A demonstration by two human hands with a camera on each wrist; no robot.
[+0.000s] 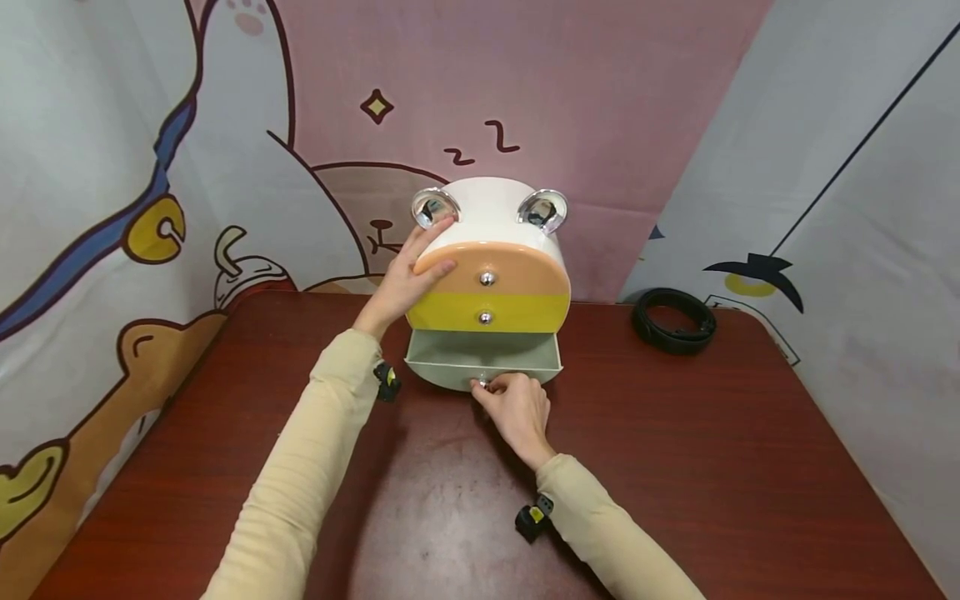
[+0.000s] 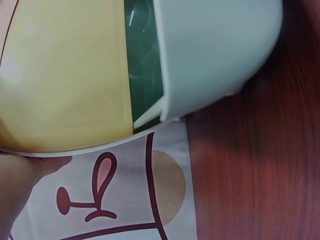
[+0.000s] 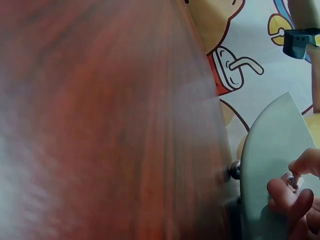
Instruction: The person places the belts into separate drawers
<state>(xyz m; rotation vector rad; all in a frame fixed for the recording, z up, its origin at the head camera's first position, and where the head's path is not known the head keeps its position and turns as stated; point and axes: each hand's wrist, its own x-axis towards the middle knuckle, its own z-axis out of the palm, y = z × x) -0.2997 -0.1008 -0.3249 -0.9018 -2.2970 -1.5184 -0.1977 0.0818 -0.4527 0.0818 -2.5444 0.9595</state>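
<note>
A small drawer cabinet (image 1: pixel 497 208) shaped like a frog's head stands at the table's far side, with a white top and two silver eyes. Its orange drawer (image 1: pixel 525 271) and yellow drawer (image 1: pixel 525 312) are closed. The pale green bottom drawer (image 1: pixel 438 377) is pulled partway out, and I see nothing lying in its visible part. My right hand (image 1: pixel 517 412) pinches that drawer's silver knob (image 3: pixel 291 179) between thumb and fingers. My left hand (image 1: pixel 407 282) rests on the cabinet's upper left side, fingers extended, thumb against the orange front.
A coiled black belt (image 1: pixel 675 340) lies at the back right of the brown table (image 1: pixel 712 467). Behind the table hangs a cartoon-printed cloth (image 1: pixel 600 92), close to the cabinet's back. Each wrist wears a small black camera.
</note>
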